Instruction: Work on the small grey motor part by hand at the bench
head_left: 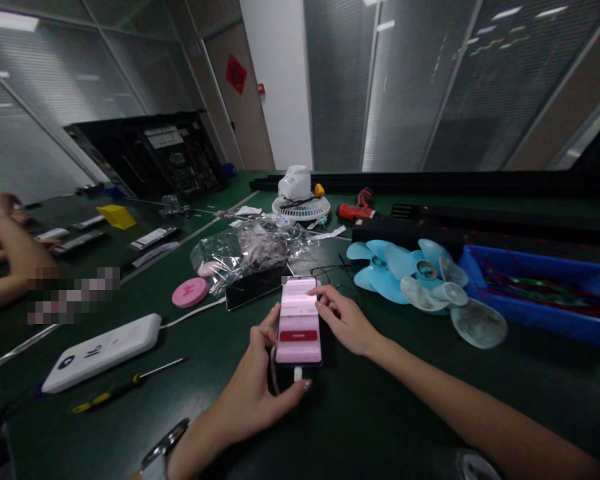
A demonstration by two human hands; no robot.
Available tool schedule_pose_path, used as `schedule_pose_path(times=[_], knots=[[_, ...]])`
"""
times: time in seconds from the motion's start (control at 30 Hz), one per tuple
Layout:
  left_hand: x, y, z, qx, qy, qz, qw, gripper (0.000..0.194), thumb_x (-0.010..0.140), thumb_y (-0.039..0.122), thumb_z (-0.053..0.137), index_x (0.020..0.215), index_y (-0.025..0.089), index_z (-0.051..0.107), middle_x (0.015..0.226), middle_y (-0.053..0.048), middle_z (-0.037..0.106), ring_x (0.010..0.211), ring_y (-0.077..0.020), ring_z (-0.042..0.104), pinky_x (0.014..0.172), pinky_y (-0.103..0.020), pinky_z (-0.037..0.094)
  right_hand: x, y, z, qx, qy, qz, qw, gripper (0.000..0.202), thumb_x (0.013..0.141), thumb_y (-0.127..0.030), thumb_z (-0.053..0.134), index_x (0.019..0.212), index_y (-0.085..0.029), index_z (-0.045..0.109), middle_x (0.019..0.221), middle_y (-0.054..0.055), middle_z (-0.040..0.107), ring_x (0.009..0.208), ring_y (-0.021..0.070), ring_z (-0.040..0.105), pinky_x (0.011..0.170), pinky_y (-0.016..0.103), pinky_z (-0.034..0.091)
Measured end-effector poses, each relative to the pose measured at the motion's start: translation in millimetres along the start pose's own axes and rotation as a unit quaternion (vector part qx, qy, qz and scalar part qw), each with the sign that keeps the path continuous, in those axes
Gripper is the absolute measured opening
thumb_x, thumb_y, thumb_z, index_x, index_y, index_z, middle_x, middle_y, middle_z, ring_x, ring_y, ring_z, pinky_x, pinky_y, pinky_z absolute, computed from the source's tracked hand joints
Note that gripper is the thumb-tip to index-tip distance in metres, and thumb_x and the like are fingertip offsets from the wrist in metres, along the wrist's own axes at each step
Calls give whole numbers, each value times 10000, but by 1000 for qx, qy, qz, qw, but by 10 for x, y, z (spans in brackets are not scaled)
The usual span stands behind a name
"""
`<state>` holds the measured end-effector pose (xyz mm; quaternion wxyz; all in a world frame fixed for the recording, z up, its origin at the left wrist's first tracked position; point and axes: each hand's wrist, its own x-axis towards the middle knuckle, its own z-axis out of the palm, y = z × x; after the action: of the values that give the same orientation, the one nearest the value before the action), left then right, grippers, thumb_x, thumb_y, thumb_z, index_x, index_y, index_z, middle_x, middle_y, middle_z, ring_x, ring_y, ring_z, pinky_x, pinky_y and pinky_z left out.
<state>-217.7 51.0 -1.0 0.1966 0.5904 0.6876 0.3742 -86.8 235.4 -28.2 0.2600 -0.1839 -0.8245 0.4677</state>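
Observation:
A smartphone (298,317) with a lit pink-and-white screen and a red button bar is upright in front of me, with a white charging plug (298,373) in its lower end. My left hand (253,380) grips it by the left edge, with the thumb near the plug. Over the screen's upper right is my right hand (347,320), its index finger stretched to the glass, the other fingers loosely bent and holding nothing. Behind the phone lies a dark tablet-like slab (255,287), partly under clear plastic wrapping (250,247).
Left are a white power bank (105,353), a screwdriver (127,387) and a pink round case (190,292). Right are blue fan blades (380,283) and a blue bin (545,313) of wires. Farther back stand a white fan (295,187) and red drill (356,211). Another person's arm (10,260) is far left.

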Motion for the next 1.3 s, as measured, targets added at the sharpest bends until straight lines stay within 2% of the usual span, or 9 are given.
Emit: schedule_pose_path(times=[0.37, 0.6, 0.83, 1.0, 1.3], knots=[[-2, 8, -4, 9, 3, 1, 1000, 459, 732, 297, 693, 1003, 237, 328, 1509, -206, 267, 1395, -382, 292, 1046, -602, 400, -3, -36, -9, -8, -1, -10, 1000, 236, 937, -293, 455, 1113, -211, 590, 756, -13, 526, 642, 117, 493, 601, 244, 371], [-10, 24, 0, 1, -4, -4, 1000, 463, 745, 304, 687, 997, 242, 304, 1525, -211, 227, 1392, -379, 297, 1056, -611, 380, -16, -28, -24, 58, 51, 6, 997, 274, 951, -316, 430, 1144, -181, 570, 749, -7, 527, 636, 118, 514, 600, 243, 395], [3, 35, 7, -5, -7, -3, 1000, 473, 761, 315, 681, 990, 245, 274, 1529, -215, 210, 1413, -371, 256, 1084, -616, 339, -19, -25, -25, 35, 42, -6, 998, 290, 948, -322, 438, 972, -171, 685, 731, 9, 594, 649, 132, 524, 611, 255, 395], [-8, -11, 20, -8, -13, -1, 1000, 488, 763, 314, 685, 1013, 241, 272, 1535, -211, 191, 1421, -361, 233, 1097, -608, 320, -12, -17, -21, 37, 42, -25, 998, 263, 914, -276, 480, 878, -167, 716, 845, 37, 676, 747, 154, 593, 665, 265, 423], [-4, -3, 29, -15, -8, 2, 1000, 493, 761, 311, 689, 1010, 243, 269, 1533, -219, 197, 1428, -371, 212, 1092, -621, 307, -22, -11, -22, 42, 56, -34, 997, 249, 901, -264, 495, 859, -176, 723, 834, 40, 681, 746, 165, 598, 666, 271, 427]])
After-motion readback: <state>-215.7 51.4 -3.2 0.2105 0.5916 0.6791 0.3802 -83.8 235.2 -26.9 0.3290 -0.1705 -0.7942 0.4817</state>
